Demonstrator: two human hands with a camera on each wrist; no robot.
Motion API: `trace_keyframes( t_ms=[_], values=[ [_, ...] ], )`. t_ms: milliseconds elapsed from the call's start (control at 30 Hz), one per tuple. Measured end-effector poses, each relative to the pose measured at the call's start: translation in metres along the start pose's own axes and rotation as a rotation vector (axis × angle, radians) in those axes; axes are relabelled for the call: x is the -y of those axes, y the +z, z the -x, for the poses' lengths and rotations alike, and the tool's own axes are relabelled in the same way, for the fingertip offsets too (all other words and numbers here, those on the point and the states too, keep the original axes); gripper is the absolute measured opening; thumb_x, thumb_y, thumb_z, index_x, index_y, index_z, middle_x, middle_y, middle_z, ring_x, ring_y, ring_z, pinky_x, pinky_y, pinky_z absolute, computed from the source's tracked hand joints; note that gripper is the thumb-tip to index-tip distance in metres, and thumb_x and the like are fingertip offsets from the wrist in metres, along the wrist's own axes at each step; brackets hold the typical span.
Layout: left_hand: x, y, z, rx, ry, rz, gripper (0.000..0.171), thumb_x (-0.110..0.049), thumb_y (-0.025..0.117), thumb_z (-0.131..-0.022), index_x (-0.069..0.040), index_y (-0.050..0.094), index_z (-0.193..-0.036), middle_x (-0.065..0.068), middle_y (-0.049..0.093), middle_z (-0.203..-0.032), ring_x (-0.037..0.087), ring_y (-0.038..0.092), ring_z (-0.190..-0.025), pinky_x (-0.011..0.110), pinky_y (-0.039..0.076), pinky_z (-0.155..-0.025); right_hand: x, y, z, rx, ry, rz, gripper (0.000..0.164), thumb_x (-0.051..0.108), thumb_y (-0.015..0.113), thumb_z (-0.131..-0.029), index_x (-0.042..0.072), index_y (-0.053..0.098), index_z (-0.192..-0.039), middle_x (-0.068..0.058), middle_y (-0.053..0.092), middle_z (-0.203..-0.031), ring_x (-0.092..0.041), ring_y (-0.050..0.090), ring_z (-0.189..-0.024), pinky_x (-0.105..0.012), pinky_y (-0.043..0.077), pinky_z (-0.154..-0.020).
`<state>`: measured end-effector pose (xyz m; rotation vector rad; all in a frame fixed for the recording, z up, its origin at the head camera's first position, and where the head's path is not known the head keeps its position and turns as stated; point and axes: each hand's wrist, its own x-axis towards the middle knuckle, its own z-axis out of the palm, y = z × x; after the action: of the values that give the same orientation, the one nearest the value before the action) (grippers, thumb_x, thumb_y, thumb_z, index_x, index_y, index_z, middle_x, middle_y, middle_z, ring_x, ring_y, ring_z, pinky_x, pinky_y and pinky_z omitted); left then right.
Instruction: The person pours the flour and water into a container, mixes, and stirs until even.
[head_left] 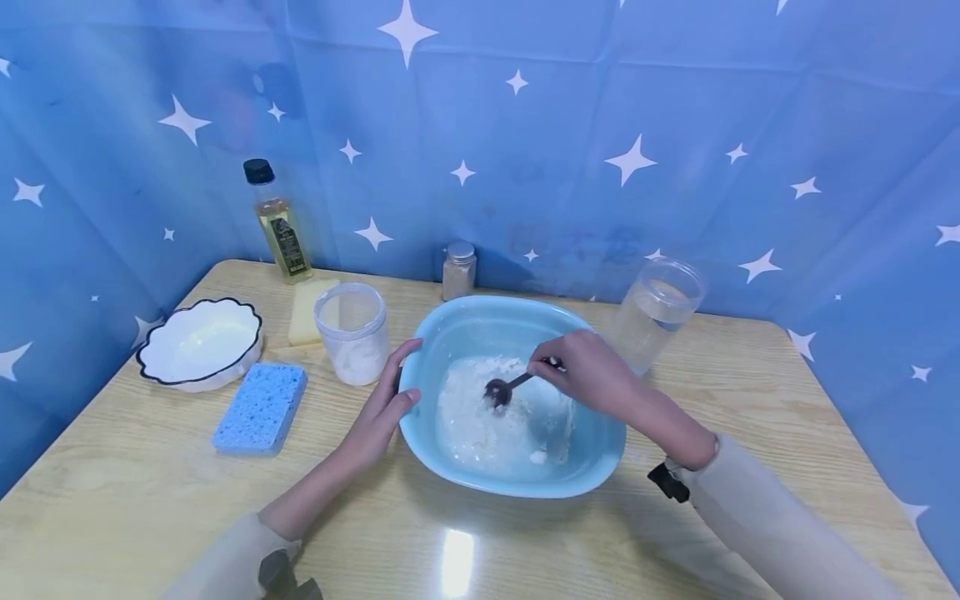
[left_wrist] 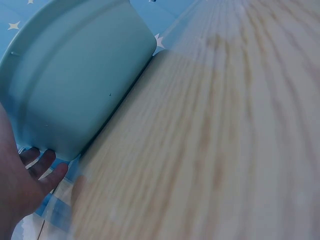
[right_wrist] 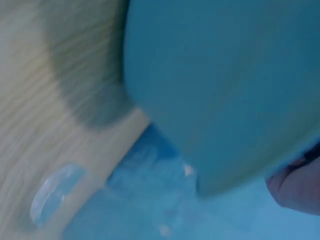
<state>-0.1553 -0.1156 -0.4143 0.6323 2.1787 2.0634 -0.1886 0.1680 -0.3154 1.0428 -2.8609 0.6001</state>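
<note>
Powder [head_left: 465, 417], white and loose, lies across the bottom of a pale blue basin [head_left: 495, 321] at the middle of the worktop [head_left: 360, 533], with a small clump near its lower edge. The person's right arm reaches in from the lower right, a light sleeve [head_left: 765, 508] covering the forearm and a dark strap [head_left: 667, 482] hanging by the wrist. Bare wrist and lower forearm slant up and leftward over the basin's right rim, and the right hand [head_left: 581, 367] hangs above the inside, palm side down. Its fingers are drawn narrow, pinching the handle of a dark spoon [head_left: 498, 392], which tilts down to the left with its bowl in the powder.

The left arm comes from the lower left, angled up and away from the body, nearly straight at the wrist. The left hand [head_left: 382, 408] holds the basin's left edge: thumb and forefinger stand well apart, laid over the rim, while from the left wrist the other fingers look spread and slightly bent against the outer wall.

Just left of that hand stands a clear jar [head_left: 358, 354] of white stuff; farther left lies a blue sponge [head_left: 261, 408]. Behind the right hand, close to the basin, a clear cup [head_left: 645, 321] holds liquid.
</note>
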Motion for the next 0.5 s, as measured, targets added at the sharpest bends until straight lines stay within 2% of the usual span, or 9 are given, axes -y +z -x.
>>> trace_keyframes(
  t_ms=[133, 300, 367, 500],
  values=[
    [0.0, 0.0, -0.001, 0.004, 0.004, 0.0, 0.053, -0.016, 0.037, -0.097, -0.03, 0.021, -0.146, 0.008, 0.022, -0.148, 0.034, 0.036, -0.127, 0.042, 0.048, -0.086, -0.013, -0.012, 0.011, -0.011, 0.037, 0.034, 0.008, 0.01, 0.066, -0.085, 0.009, 0.073, -0.081, 0.005, 0.063, -0.067, -0.005, 0.044, -0.051, -0.025, 0.039, -0.051],
    [-0.001, -0.001, -0.002, 0.008, 0.008, -0.001, 0.053, -0.016, 0.037, -0.097, -0.031, 0.02, -0.146, 0.006, 0.021, -0.149, 0.032, 0.035, -0.128, 0.043, 0.046, -0.088, -0.015, -0.024, 0.025, 0.084, 0.015, -0.044, 0.007, 0.01, 0.066, -0.085, 0.009, 0.073, -0.083, 0.003, 0.066, -0.073, -0.002, 0.042, -0.051, -0.023, 0.038, -0.05],
    [0.0, -0.002, -0.002, 0.007, 0.008, -0.002, 0.054, -0.016, 0.037, -0.097, -0.03, 0.02, -0.146, 0.006, 0.02, -0.15, 0.032, 0.033, -0.129, 0.044, 0.045, -0.089, -0.013, -0.023, 0.026, 0.104, 0.0, -0.076, 0.007, 0.01, 0.066, -0.085, 0.011, 0.073, -0.083, 0.006, 0.065, -0.072, -0.002, 0.039, -0.05, -0.022, 0.036, -0.048],
    [0.002, -0.001, -0.002, -0.002, 0.009, -0.002, 0.054, -0.015, 0.037, -0.097, -0.03, 0.021, -0.146, 0.005, 0.019, -0.15, 0.032, 0.032, -0.13, 0.045, 0.044, -0.09, -0.007, -0.013, 0.019, 0.088, -0.035, -0.093, 0.007, 0.012, 0.066, -0.086, 0.012, 0.072, -0.082, 0.01, 0.062, -0.07, -0.002, 0.038, -0.049, -0.022, 0.035, -0.047]
  ],
)
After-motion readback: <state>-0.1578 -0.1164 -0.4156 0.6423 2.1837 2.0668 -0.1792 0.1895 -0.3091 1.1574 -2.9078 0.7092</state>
